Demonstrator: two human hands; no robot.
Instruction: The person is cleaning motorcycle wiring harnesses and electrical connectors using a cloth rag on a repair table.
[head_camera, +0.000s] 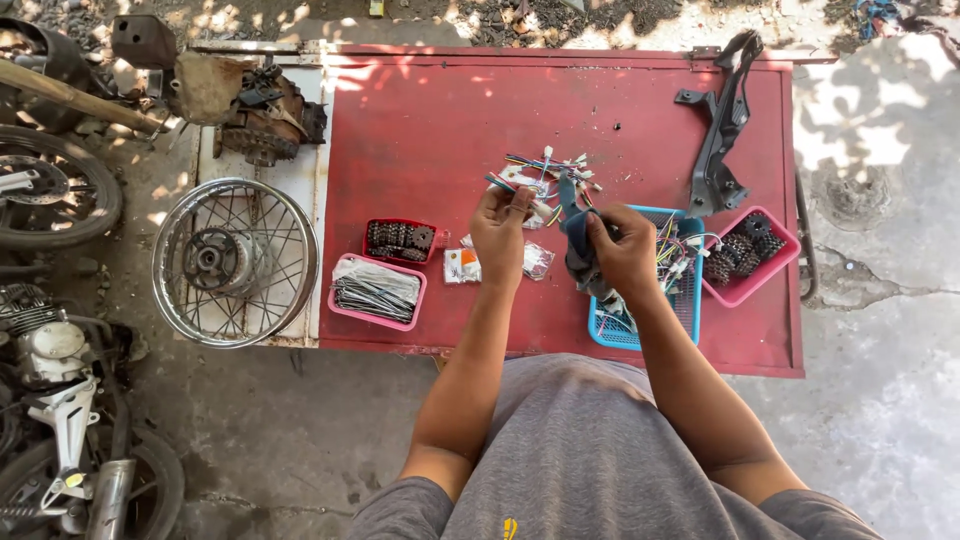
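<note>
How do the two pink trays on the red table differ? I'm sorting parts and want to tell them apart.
The left pink tray holds a bundle of thin grey metal rods, likely spokes; the right pink tray holds dark chain pieces. The left one sits square to the red table near its front edge and beside the left hand; the right one sits turned at an angle near the right edge. Both are shallow, rectangular and pink.

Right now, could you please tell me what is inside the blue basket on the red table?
The blue basket holds a tangle of coloured wires with white connectors. The right hand and the dark bundle it grips cover the basket's left part, so anything there is hidden.
</note>
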